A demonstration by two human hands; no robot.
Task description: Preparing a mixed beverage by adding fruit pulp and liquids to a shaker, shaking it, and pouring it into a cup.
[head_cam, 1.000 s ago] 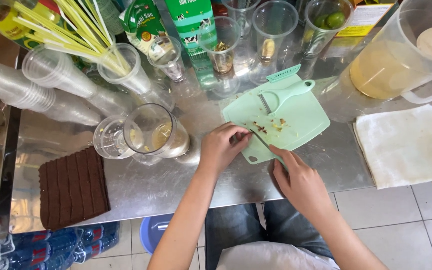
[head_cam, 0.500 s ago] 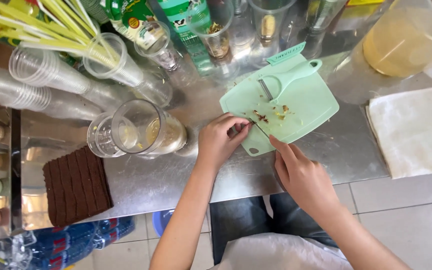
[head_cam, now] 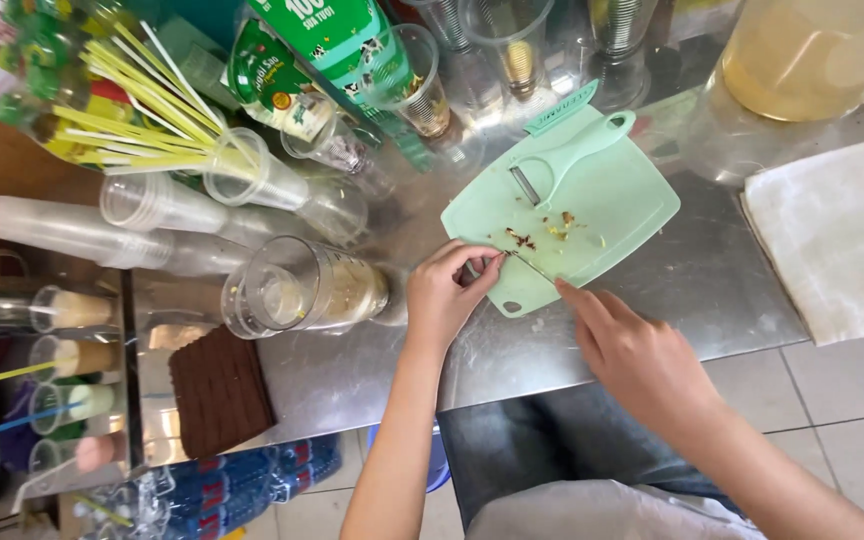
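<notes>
— What are the hands doing?

— Both sit at the near edge of the mint-green cutting board (head_cam: 607, 215) on the steel bench (head_cam: 652, 310). The left hand (head_cam: 444, 297) is curled, fingertips pinched on something small at the board's near left corner; it is too small to name. The right hand (head_cam: 642, 355) is loosely closed with the forefinger stretched out along a thin knife (head_cam: 530, 266), I think, though the blade is only a sliver here.

— And on the board?

— Brown and yellow scraps (head_cam: 542, 235) near the middle, and a matching green peeler (head_cam: 567, 160) lying slantwise toward the far edge.

— What's around it?

— Just left of the left hand, a clear glass mug (head_cam: 302, 290) lies on its side. Near the bench's front left edge is a brown ribbed mat (head_cam: 220, 390). Stacked plastic cups (head_cam: 82, 235) lie farther left, with yellow-green straws (head_cam: 142, 130) in a cup behind. A white cloth (head_cam: 832, 240) lies toward the right edge, and a pitcher of yellowish liquid (head_cam: 812, 55) stands at the far right corner.
</notes>
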